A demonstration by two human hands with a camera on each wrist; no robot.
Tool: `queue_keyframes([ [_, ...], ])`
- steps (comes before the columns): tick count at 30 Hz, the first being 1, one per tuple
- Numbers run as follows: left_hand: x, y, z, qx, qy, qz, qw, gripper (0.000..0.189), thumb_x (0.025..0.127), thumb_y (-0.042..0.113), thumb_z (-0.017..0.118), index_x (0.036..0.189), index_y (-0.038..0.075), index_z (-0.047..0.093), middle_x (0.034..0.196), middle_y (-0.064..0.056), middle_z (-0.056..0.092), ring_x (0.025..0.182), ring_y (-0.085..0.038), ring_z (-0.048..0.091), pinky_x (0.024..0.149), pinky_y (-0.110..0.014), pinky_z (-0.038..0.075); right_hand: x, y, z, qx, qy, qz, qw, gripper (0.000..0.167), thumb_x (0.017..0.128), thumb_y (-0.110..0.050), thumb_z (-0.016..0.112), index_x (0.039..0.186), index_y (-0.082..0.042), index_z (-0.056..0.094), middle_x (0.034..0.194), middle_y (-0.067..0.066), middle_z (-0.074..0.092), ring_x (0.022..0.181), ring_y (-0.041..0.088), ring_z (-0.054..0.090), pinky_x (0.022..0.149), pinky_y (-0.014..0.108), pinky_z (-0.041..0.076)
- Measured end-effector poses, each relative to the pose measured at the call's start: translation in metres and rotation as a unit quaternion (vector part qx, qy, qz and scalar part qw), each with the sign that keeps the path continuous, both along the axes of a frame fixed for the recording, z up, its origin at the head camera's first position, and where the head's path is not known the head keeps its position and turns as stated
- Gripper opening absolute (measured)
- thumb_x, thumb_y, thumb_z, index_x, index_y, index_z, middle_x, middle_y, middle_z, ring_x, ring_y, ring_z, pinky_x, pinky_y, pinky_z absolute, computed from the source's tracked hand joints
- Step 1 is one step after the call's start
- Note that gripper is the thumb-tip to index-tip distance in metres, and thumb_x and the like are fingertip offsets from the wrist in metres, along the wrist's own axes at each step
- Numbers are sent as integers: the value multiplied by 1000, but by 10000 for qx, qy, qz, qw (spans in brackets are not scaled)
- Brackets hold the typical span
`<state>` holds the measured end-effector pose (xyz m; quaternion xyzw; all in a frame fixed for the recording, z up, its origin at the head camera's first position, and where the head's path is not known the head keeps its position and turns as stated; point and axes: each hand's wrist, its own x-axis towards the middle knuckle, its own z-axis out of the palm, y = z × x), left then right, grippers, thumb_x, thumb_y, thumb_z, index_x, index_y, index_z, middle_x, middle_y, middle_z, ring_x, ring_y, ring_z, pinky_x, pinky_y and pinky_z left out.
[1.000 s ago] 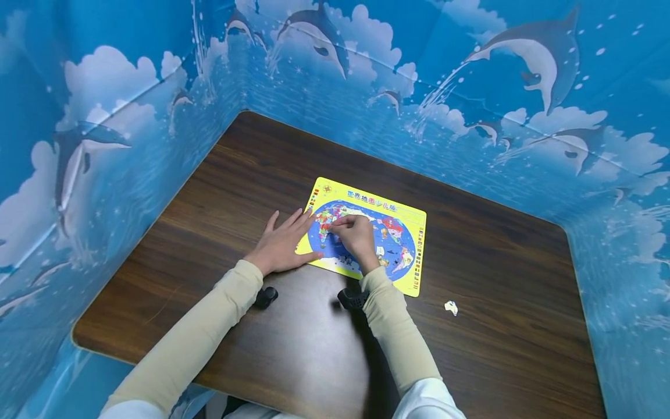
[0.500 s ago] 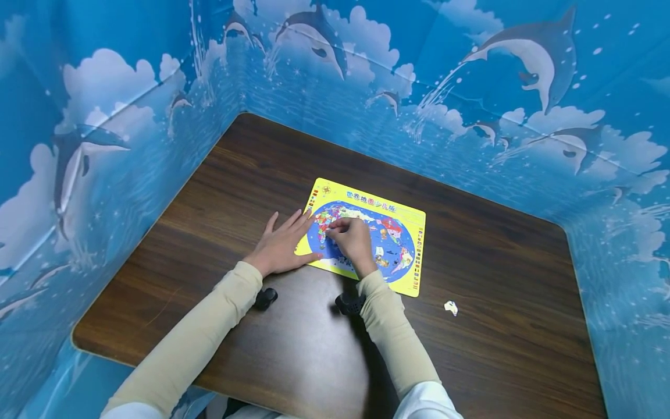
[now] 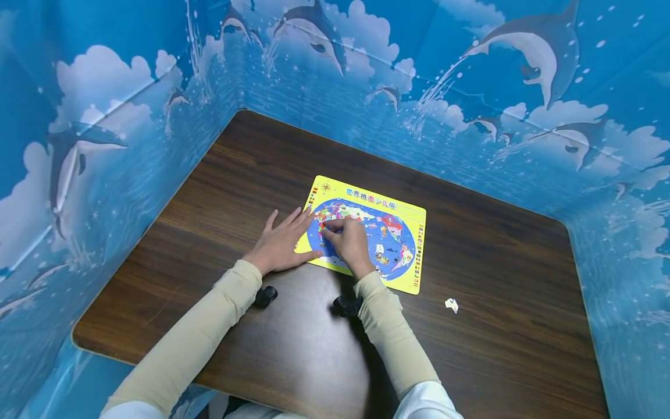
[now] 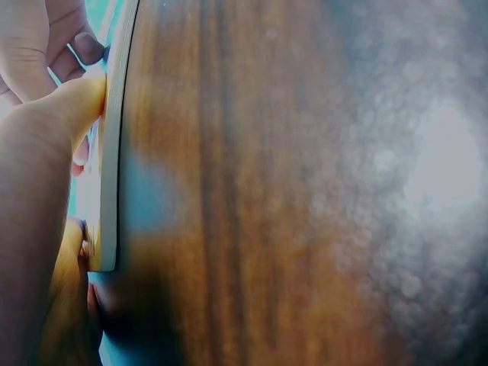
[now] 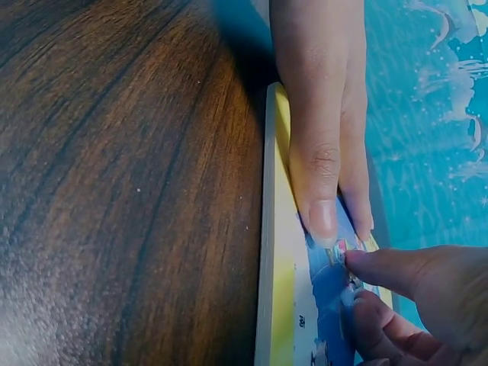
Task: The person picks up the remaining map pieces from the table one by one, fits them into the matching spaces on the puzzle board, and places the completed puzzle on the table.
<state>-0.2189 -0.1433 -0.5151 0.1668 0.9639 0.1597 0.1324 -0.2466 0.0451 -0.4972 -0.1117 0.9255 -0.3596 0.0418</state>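
Note:
A yellow-bordered world map puzzle board [image 3: 335,186] lies flat on the table. My left hand [image 3: 280,247] rests spread over its left edge, with the thumb [image 4: 88,91] laid on the near border. Over the left part of the blue map, my right hand [image 3: 352,244] pinches with thumb and forefinger. A small puzzle piece [image 5: 354,291] shows at those fingertips in the right wrist view, close to the left thumb; its outline is mostly hidden. One loose white puzzle piece [image 3: 452,305] lies on the table, right of the board.
The dark wooden table [image 3: 502,256] reaches beyond the board on all sides. A blue curtain [image 3: 356,99] printed with dolphins stands along its left, far and right edges. Black wrist cameras [image 3: 348,305] hang beneath both forearms.
My right hand has shifted slightly left over the map, its fingertips still pinched together. The left hand and the loose piece have stayed where they were.

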Motion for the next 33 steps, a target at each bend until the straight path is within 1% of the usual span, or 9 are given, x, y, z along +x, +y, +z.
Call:
queue_keyframes([
  [3,0,0,0,14,-1,-2,10000,97,94,71,52,167,15,19,173,-2,10,160,-25,3,123,-63,-7,0,1,-1,11,-2,48,10000,23,94,-16,79,114,-5,80,92,11,78,86,24,69,65,31,47],
  [5,1,0,0,25,-9,-10,10000,97,94,71,52,167,15,19,173,-3,11,160,-25,3,123,-63,-7,0,2,-3,-39,-31,-19,10000,24,94,-15,78,116,-5,80,92,10,78,85,23,69,68,33,49],
  [10,2,0,1,63,-32,15,10000,97,94,71,52,167,15,18,173,-2,11,160,-25,4,123,-63,-6,0,4,-7,-345,-88,-387,9986,20,93,-12,79,111,-4,79,86,8,74,82,22,66,75,36,51],
  [12,2,-1,1,60,-21,32,10000,97,94,71,53,167,15,19,173,-2,11,160,-25,4,123,-63,-6,0,4,-7,-390,-47,-416,9984,19,92,-11,80,109,-3,79,83,8,72,80,23,65,75,36,50],
  [18,2,-1,1,18,-39,16,10000,98,94,71,52,167,15,18,173,-3,11,160,-26,4,123,-63,-6,1,3,-4,-96,-78,-173,9998,19,95,-15,78,111,-7,81,86,8,76,80,21,66,66,31,46],
  [21,2,0,1,8,-43,3,10000,97,94,70,52,167,15,18,173,-3,10,160,-26,4,123,-63,-6,2,2,-3,151,23,23,9999,22,95,-19,77,114,-8,81,89,8,78,80,20,68,63,30,47],
  [24,2,-1,1,4,-37,-3,10000,97,94,70,53,167,15,18,174,-2,10,160,-26,4,123,-64,-6,2,1,-3,317,94,171,9993,25,96,-22,77,116,-8,80,95,10,78,80,21,66,61,28,45],
  [29,2,-1,1,-16,-37,-30,10000,96,95,70,52,167,16,18,173,-2,9,160,-25,3,123,-64,-6,3,1,-3,393,152,307,9986,25,96,-22,77,117,-8,80,105,9,79,81,20,63,60,28,39],
  [33,1,-1,2,8,14,-43,10000,96,95,69,53,167,16,18,174,-2,10,160,-26,3,123,-64,-7,3,1,-5,543,400,424,9968,24,97,-22,75,117,-8,80,96,10,76,80,20,62,59,29,40],
])
